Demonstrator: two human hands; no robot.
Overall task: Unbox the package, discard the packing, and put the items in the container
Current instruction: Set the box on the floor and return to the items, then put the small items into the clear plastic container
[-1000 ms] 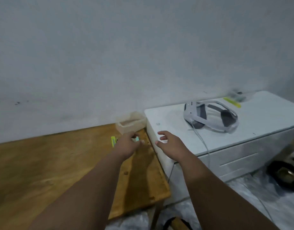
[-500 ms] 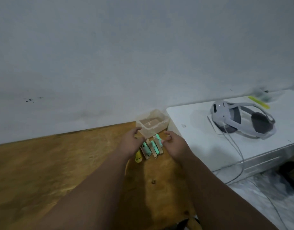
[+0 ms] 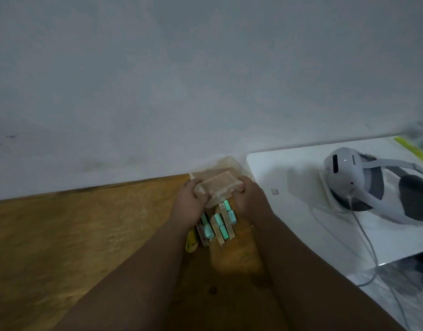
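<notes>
Both my hands are closed on the clear plastic container, centre frame, a little right. Left hand has its fingers curled round the container's left end, right hand wraps the right end. It's tilted, flat side facing the camera. Can't tell if it's lifted or resting on its rear edge.

Just below the container, between my wrists: the package, a blister-type pack lying flat on the wooden table. I count three tan card strips with mint-green cylindrical items beside them, roughly four green pieces visible. Soft focus, so treat that count as approximate. My left hand covers the pack's upper left corner. The container's lower edge overlaps its top.

One yellow item sits at the pack's left edge, partly under my left wrist. Can't identify it.

Right of the table, butted against it: white cabinet. On it, one white VR headset, strap cut off by the right edge of the frame, grey cable running down off the front. One yellow-green strip at upper right, with blurred clutter behind it, unreadable.

Grey wall fills the upper half of the frame. Both forearms block the table's lower centre.
</notes>
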